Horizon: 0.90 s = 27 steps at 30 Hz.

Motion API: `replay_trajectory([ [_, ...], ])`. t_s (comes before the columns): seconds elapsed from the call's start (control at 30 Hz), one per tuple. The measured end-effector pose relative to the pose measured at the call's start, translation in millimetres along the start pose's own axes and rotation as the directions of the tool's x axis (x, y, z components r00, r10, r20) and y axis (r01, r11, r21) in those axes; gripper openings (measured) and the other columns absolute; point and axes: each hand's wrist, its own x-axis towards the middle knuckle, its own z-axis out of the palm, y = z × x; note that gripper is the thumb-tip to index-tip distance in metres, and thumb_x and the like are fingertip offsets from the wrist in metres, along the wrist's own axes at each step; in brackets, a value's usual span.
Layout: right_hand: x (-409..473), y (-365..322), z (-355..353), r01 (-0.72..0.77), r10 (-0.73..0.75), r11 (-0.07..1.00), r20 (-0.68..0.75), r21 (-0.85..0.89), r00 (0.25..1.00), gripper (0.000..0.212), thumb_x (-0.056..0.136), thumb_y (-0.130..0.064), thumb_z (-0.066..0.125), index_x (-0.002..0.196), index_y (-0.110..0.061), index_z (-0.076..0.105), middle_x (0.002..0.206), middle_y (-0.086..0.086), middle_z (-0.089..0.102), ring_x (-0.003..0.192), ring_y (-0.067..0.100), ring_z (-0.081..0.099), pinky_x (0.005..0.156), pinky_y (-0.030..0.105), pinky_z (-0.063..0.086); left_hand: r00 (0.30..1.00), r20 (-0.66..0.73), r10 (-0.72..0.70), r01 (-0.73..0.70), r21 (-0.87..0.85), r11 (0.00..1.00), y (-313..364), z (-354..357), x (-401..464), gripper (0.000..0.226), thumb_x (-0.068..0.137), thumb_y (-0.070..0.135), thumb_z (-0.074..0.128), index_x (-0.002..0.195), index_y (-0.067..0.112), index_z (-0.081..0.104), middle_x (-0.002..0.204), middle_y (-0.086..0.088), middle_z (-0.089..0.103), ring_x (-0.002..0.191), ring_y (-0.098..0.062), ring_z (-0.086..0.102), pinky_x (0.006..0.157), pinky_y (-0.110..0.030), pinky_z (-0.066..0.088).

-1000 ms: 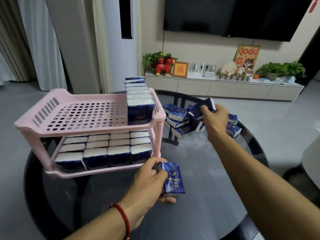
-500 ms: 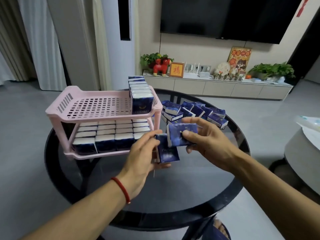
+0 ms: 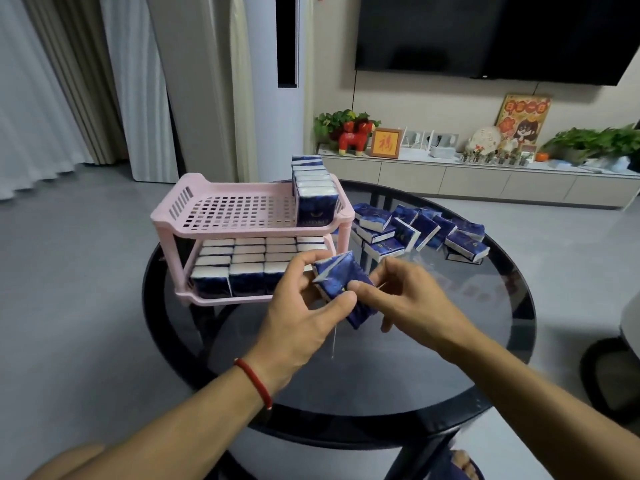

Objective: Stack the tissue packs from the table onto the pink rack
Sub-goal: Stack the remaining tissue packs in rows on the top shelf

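Head view: above a round glass desk (image 3: 398,368), the left hand (image 3: 304,317) and right hand (image 3: 401,296) both pinch two blue packs (image 3: 343,282) pressed together, held in the air just in front of the pink rack (image 3: 242,220); the rack's lower shelf is filled with packs (image 3: 242,268), its upper shelf carries one row (image 3: 315,195) along its right edge; a loose pile (image 3: 422,232) lies on the desk right of the rack.

Both your hands meet mid-frame, forearms converging.
Left hand (image 3: 304,306) and right hand (image 3: 398,292) have fingers curled, pinching blue packs (image 3: 343,282) between them.
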Motion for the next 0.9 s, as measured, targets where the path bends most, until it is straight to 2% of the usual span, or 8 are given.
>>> replay_trajectory([
  [0.17,8.6,-5.5,2.0,0.100,-0.099,0.994,0.037,-0.037,0.994,0.038,0.091,-0.045,0.071,0.079,-0.010,0.061,0.073,0.007,0.068,0.063,0.014,0.066,0.056,0.037,0.060,0.997,-0.019,0.079,-0.078,0.062,0.995,8.0,-17.0,3.9,0.042,0.073,0.028,0.083,0.107,0.037,0.060,0.112,0.001,0.072,0.100,-0.024,0.074,0.088,-0.044,0.060],
  [0.3,14.9,-14.9,9.1,0.234,-0.236,0.969,-0.023,-0.084,0.971,0.039,0.090,-0.060,0.060,0.082,-0.023,0.067,0.077,-0.006,0.071,0.072,0.011,0.068,0.068,0.041,0.059,0.985,-0.067,0.161,-0.151,0.131,0.980,31.0,-37.3,6.9,0.041,0.075,0.019,0.080,0.109,0.029,0.059,0.113,0.001,0.072,0.099,-0.023,0.075,0.086,-0.045,0.061],
  [0.43,28.2,-9.5,12.0,0.226,-0.221,0.974,-0.190,0.006,0.957,0.032,0.095,-0.052,0.053,0.090,-0.024,0.068,0.087,-0.005,0.071,0.081,0.015,0.068,0.073,0.046,0.058,0.938,-0.192,0.289,-0.254,0.188,0.949,74.3,-62.4,22.7,0.045,0.078,0.007,0.075,0.117,0.021,0.059,0.116,0.010,0.072,0.103,-0.009,0.071,0.083,-0.021,0.056],
  [0.53,38.2,0.9,16.2,0.226,-0.231,0.973,-0.254,-0.048,0.939,0.019,0.098,-0.043,0.054,0.098,-0.027,0.066,0.090,-0.011,0.069,0.085,0.005,0.067,0.073,0.035,0.059,0.925,-0.205,0.320,-0.223,0.389,0.894,102.2,-80.6,57.2,0.057,0.086,-0.003,0.074,0.133,0.022,0.055,0.124,0.011,0.063,0.108,-0.002,0.063,0.080,-0.005,0.049],
  [0.6,44.5,6.8,22.0,0.245,-0.261,0.965,-0.286,-0.091,0.922,0.010,0.101,-0.033,0.057,0.106,-0.026,0.062,0.100,-0.015,0.064,0.090,-0.002,0.062,0.072,0.024,0.055,0.948,-0.188,0.256,-0.131,0.504,0.854,108.8,-89.4,90.3,0.063,0.088,-0.006,0.071,0.140,0.023,0.052,0.123,0.009,0.059,0.105,0.002,0.058,0.070,0.000,0.047],
  [0.67,50.9,11.5,28.9,0.283,-0.326,0.943,-0.319,-0.175,0.890,0.015,0.102,-0.030,0.057,0.117,-0.029,0.055,0.112,-0.018,0.051,0.101,-0.001,0.056,0.082,0.024,0.055,0.978,-0.157,0.138,-0.040,0.509,0.860,104.8,-94.7,120.7,0.063,0.087,-0.010,0.069,0.140,0.020,0.053,0.120,0.005,0.061,0.103,-0.001,0.060,0.073,-0.007,0.050],
  [0.8,59.7,17.7,36.2,0.315,-0.360,0.932,-0.336,-0.181,0.871,0.029,0.100,-0.026,0.060,0.123,-0.032,0.044,0.112,-0.027,0.036,0.111,0.001,0.048,0.093,0.039,0.056,0.990,-0.138,-0.019,0.079,0.442,0.894,80.9,-96.5,163.0,0.055,0.087,-0.016,0.066,0.134,0.012,0.056,0.123,-0.011,0.066,0.114,-0.023,0.064,0.097,-0.043,0.057],
  [0.9,61.8,21.0,35.7,0.314,-0.348,0.937,-0.325,-0.152,0.879,0.036,0.098,-0.023,0.061,0.123,-0.036,0.040,0.115,-0.020,0.040,0.111,0.003,0.051,0.092,0.039,0.057,0.988,-0.149,-0.050,0.109,0.415,0.904,61.9,-94.0,180.4,0.054,0.087,-0.017,0.064,0.130,0.015,0.058,0.122,-0.012,0.066,0.117,-0.028,0.064,0.100,-0.048,0.056],
])
